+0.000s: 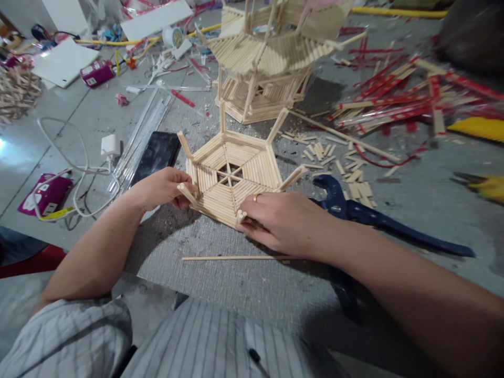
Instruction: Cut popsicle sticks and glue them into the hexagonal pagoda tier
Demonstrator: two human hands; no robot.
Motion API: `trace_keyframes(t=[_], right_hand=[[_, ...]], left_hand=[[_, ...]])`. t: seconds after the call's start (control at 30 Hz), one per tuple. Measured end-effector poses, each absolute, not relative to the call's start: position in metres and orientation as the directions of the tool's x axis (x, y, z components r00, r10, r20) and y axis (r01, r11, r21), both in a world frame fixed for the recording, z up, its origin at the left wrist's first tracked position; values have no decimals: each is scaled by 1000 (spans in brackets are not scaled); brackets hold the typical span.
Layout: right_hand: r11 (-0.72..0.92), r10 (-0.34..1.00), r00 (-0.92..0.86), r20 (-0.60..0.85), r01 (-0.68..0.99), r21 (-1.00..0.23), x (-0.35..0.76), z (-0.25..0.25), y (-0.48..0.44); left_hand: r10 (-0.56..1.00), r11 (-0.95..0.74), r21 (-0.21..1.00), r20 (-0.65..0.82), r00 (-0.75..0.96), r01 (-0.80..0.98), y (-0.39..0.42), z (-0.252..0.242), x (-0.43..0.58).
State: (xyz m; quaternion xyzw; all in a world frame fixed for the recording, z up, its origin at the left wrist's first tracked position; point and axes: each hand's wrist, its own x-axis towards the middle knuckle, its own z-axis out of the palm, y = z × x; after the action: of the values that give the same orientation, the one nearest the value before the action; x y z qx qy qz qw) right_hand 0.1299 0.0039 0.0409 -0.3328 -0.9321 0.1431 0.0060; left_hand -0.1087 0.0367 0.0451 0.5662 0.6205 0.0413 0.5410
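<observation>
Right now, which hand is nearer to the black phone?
The left. The left hand is just beside the near end of the black phone; the right hand is farther off, at the near right corner of the hexagonal stick frame.

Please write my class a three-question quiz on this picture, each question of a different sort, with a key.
1. True or false: in the picture, the long, thin, pale wooden stick lies between the pale, hexagonal wooden-stick frame and the person's light grey, striped fabric shirt.

2. Count: how many pale wooden posts rise from the frame's corners?

3. Fill in: the thin, gold-coloured ring is worn on the person's ____.

Key: 1. True. 2. Six. 3. Right hand.
</observation>
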Motion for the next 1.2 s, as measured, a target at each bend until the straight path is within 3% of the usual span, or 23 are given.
trace_keyframes(t=[1.2], right_hand=[[746,621,-780,-82,619,-246,130,43,3]], left_hand=[[743,368,659,-632,218,656,38,47,-107]])
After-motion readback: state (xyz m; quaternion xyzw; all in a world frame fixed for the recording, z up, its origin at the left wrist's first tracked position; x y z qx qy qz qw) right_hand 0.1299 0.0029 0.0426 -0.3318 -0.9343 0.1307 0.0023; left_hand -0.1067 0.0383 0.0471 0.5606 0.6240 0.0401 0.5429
